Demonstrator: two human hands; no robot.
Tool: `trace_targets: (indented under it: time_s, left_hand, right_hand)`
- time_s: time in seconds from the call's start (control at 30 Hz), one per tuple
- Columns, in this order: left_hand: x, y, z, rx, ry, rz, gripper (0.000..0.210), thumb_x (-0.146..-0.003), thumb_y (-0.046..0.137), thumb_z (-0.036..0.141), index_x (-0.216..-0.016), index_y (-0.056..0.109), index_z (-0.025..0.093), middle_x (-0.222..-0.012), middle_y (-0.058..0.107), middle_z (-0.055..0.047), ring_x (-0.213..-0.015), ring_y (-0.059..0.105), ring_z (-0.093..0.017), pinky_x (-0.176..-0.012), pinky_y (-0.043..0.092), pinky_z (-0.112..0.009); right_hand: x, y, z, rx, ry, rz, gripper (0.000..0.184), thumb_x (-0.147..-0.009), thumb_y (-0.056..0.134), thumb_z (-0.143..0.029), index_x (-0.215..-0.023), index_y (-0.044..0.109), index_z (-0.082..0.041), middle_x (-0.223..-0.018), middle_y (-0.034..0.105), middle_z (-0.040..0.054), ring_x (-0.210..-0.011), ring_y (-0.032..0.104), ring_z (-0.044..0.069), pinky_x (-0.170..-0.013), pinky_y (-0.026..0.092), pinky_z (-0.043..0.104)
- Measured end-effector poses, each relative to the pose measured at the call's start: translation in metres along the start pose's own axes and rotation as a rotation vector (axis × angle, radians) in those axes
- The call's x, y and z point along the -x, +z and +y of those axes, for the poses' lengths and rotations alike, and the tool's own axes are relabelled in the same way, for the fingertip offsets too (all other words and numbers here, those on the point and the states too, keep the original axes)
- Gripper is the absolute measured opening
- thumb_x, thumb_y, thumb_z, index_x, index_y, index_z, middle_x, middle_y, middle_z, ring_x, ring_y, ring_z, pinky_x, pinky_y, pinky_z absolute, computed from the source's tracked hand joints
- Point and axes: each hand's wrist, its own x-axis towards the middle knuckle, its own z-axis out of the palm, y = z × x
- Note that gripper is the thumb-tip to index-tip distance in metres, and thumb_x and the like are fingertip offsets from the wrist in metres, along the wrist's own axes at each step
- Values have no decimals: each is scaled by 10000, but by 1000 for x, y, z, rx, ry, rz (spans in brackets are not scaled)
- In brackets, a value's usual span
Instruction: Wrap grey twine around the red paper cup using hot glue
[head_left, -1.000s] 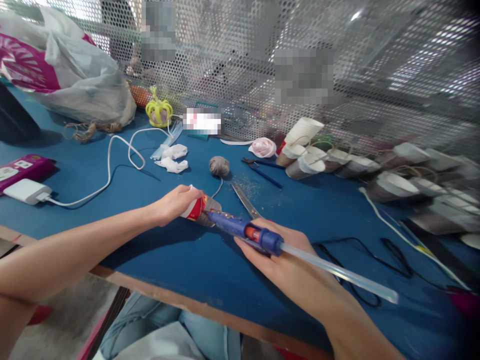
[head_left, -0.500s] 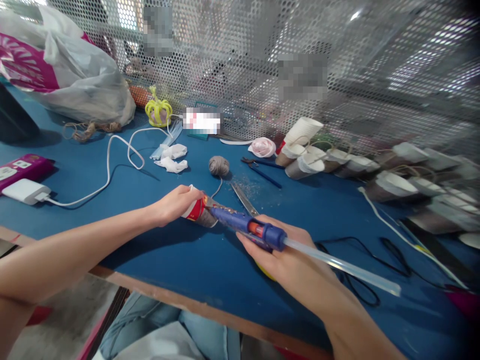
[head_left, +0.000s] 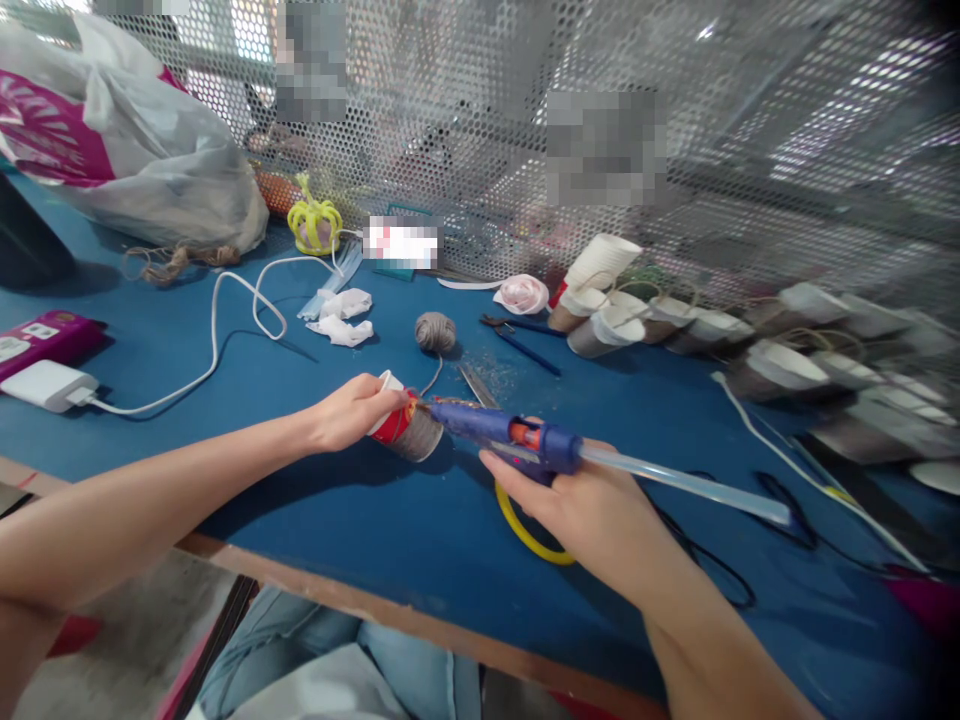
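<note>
My left hand (head_left: 356,410) is closed round a paper cup (head_left: 420,437), which lies tilted just over the blue table. Grey yarn wraps the cup's lower part, and red print shows above it. In my right hand (head_left: 577,500) is a blue hot glue gun (head_left: 487,425), its nozzle at the cup's side by my left thumb. A long clear glue stick (head_left: 697,487) juts from the gun's back. Behind the cup sits a ball of grey yarn (head_left: 435,332), its strand running toward the cup. Scissors (head_left: 534,540) with a yellow handle lie partly hidden under my right hand.
Pliers (head_left: 525,328) with blue handles lie beyond the scissors. Several yarn-wrapped cups (head_left: 611,332) line the right back along a perforated metal screen (head_left: 487,130). At left are a plastic bag (head_left: 172,150), a white cable (head_left: 217,330) and a purple box (head_left: 56,338).
The glue gun's back end has swung up and slightly right, so the glue stick lies flatter. More of the cup and the yellow scissor handle now shows. The left hand barely moved.
</note>
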Motion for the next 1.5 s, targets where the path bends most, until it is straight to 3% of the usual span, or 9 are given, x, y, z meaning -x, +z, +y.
trace_targets:
  time_s: [0.2,0.4,0.57,0.77,0.93,1.2,1.33,1.5]
  left_hand:
    - [0,0,1,-43,12,-13,280,-703,382,367,-536,403,144,-477,324,51,-449,274,-66,-432,201,-210]
    - [0,0,-1,-52,22,-21,274,-710,371,361,-580,447,132,-486,318,49,-459,271,-71,-442,210,-214]
    - [1,0,1,-67,23,-14,280,-708,366,365,-563,435,136,-488,322,46,-461,273,-72,-445,209,-216]
    - [1,0,1,-47,18,-16,264,-696,385,358,-566,446,136,-477,323,52,-456,273,-74,-447,211,-217]
    - [1,0,-1,-37,15,-19,273,-702,387,361,-600,481,126,-480,326,53,-458,268,-76,-451,212,-217]
    - [0,0,-1,-15,11,-10,265,-698,398,353,-574,456,127,-486,337,48,-468,278,-75,-453,213,-215]
    - [1,0,0,-10,9,-23,264,-706,385,342,-605,479,118,-507,363,40,-481,301,-78,-469,240,-215]
    - [2,0,0,-29,21,-21,267,-704,381,352,-554,432,138,-487,327,49,-463,275,-73,-452,215,-215]
  right_hand:
    - [2,4,7,169,-176,-8,348,-778,326,-131,-784,668,-195,-397,516,15,-427,505,158,-439,355,255]
    - [-1,-5,-3,-34,75,-21,311,-804,360,-248,-692,643,-182,-484,583,23,-421,510,129,-437,402,228]
    - [-2,-5,-4,-30,77,-62,303,-783,363,-262,-698,640,-176,-561,616,53,-514,561,172,-508,442,272]
    - [-3,-9,-9,-292,309,-59,216,-746,422,-285,-658,607,-219,-522,596,10,-448,520,147,-442,441,256]
    - [0,-8,-10,-341,312,-35,201,-740,427,-290,-645,594,-232,-535,598,10,-463,525,150,-461,446,262]
    - [0,-8,-11,-242,218,-64,212,-743,425,-249,-603,583,-221,-538,584,21,-519,562,161,-494,450,264]
    - [2,-8,-12,-263,275,-79,185,-735,454,-261,-599,575,-229,-523,580,7,-454,533,146,-423,423,252]
    - [-1,-8,-10,-310,296,-39,195,-745,433,-266,-619,577,-234,-533,590,8,-461,533,146,-454,444,256]
